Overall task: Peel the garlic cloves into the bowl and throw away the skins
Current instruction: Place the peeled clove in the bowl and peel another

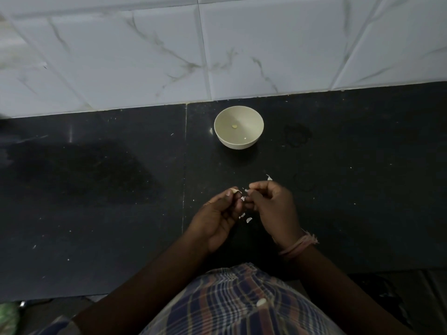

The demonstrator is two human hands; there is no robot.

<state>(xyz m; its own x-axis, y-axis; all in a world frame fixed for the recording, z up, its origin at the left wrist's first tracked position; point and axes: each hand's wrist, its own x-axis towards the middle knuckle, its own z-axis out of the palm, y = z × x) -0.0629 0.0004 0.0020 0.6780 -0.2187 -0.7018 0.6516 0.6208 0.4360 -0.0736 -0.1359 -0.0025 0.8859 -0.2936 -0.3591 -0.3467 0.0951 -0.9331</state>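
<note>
The garlic clove (pixel 234 190) is sitting pinched at the fingertips of the left hand (pixel 217 216), well short of the bowl (pixel 238 127) and on the near side of it, above the dark desk (pixel 96 189). It is showing as a small pale sliver poking out past the fingers, its long axis seeming to run across the view, pointing toward the right hand (pixel 271 204); the dim light is making its exact outline hard to read. The right hand is curling just beside it, fingertips pinching what is probably a strip of skin at the clove's tip. The bowl is lying straight ahead of both hands, slightly nearer the right. It is holding one small yellowish bit. Loose skins (pixel 249 220) are lying on the desk between the hands, with another (pixel 269 177) just beyond the right hand, toward the bowl.
</note>
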